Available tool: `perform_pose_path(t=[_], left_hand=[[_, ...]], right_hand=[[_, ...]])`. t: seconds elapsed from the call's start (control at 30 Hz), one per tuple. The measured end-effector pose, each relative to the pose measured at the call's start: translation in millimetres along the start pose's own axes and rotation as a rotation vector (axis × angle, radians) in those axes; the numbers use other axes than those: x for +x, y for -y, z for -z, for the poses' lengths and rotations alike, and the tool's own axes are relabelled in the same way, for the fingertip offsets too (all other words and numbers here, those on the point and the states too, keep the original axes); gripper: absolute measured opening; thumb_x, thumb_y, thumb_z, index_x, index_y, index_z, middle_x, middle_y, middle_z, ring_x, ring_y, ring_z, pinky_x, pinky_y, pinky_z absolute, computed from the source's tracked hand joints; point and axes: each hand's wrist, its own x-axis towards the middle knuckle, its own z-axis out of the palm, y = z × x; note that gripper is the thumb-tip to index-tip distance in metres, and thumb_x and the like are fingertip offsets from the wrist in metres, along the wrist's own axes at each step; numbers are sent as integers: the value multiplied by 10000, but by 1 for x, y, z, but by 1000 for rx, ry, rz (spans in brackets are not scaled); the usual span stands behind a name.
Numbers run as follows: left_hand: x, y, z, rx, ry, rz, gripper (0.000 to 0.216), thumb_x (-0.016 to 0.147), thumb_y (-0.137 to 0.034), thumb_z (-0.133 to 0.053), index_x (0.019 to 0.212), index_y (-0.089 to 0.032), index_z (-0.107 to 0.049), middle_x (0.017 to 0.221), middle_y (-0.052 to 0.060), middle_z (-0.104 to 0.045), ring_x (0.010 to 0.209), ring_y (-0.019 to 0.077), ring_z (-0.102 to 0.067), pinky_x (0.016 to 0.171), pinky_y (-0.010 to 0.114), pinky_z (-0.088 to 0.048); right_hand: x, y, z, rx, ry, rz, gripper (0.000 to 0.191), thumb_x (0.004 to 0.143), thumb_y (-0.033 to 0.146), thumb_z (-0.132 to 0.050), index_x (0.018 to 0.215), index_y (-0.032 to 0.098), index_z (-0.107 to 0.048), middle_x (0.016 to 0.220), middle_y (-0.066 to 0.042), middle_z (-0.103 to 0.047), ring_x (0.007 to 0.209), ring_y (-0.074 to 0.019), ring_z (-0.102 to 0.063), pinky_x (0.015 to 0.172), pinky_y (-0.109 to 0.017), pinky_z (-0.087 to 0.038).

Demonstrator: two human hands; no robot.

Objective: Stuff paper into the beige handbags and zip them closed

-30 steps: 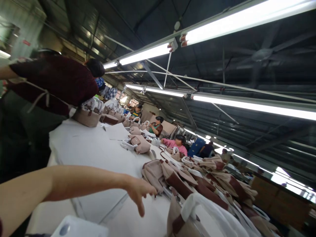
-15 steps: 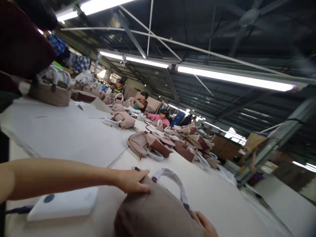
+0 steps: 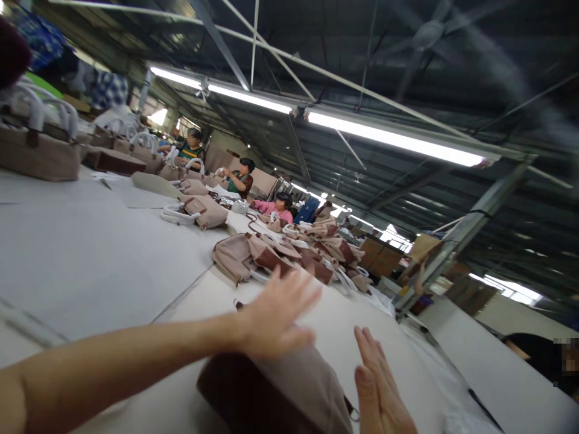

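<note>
A taupe handbag [image 3: 307,380] with a dark brown base lies on its side on the white table [image 3: 131,253], close in front of me. Over its upper edge is my left hand [image 3: 280,316], fingers spread and a little blurred; whether it touches the bag I cannot tell. To the right of the bag I see my right hand [image 3: 382,386], fingers stretched out, palm turned towards the bag and nothing held. A small metal ring shows at the bag's right side. The bag's handles are hidden.
Beyond my hands lies a heap of similar handbags [image 3: 271,253]. One more handbag [image 3: 205,211] rests left of it, and several stand along the far left. Co-workers [image 3: 237,178] are at the table's far end. A metal post [image 3: 456,241] rises on the right, near another person [image 3: 538,361].
Both hands have let go of the handbag and opened. The bag has tipped, showing its brown base, and its white-wrapped handle is out of sight. The view has shifted right.
</note>
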Motion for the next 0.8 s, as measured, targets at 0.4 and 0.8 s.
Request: perform_pose_path(t=[0.4, 0.8], left_hand=[[91, 29, 34, 87, 20, -54, 577, 1011, -422, -347, 1475, -104, -478, 1549, 181, -431, 1474, 345, -322, 1183, 534, -270], [87, -8, -32, -262, 651, -209, 531, 990, -387, -469, 1484, -194, -503, 1511, 73, -502, 1410, 266, -454, 1186, 393, -338]], right_hand=[[2, -43, -37, -2, 391, -237, 712, 934, 481, -299, 1498, 61, -408, 1519, -119, -458, 1422, -269, -427, 1202, -438, -352], [7, -42, 23, -47, 69, -355, 714, 933, 598, -300, 1417, 123, -520, 1436, -151, -560, 1342, -360, -520, 1118, -547, -429]])
